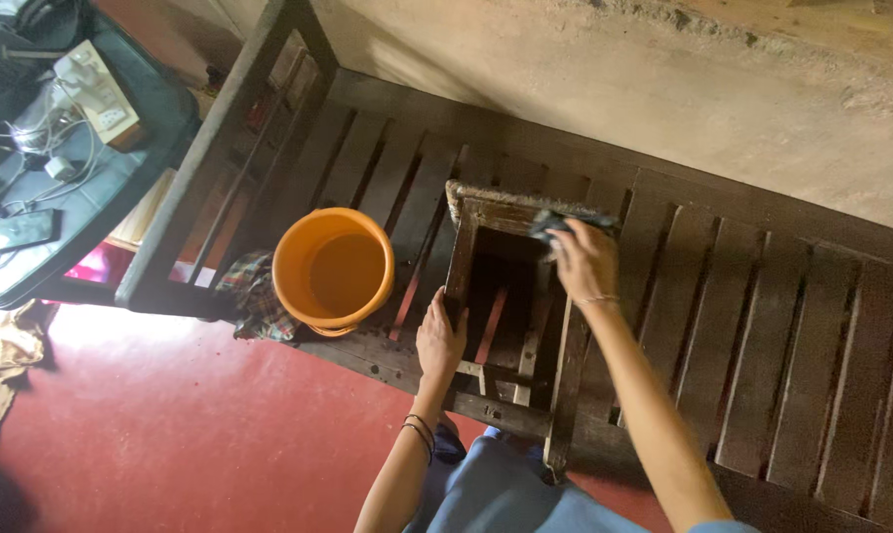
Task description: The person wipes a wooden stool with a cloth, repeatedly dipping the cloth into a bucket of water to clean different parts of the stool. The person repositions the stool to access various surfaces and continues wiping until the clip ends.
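Note:
A small dark wooden stool frame (466,266) lies on its side on a slatted wooden bench (762,326), its open inside facing up. My left hand (439,339) grips the frame's left leg. My right hand (586,262) holds a dark cloth (557,223) pressed against the frame's top right rail. An orange bucket (333,268) stands on the bench just left of the stool, its inside looking bare.
A checked cloth (254,291) hangs at the bench edge beside the bucket. A dark table (120,178) at the left carries a power strip (96,89), cables and a phone (22,229). Red floor (170,434) lies below; a pale wall rises behind the bench.

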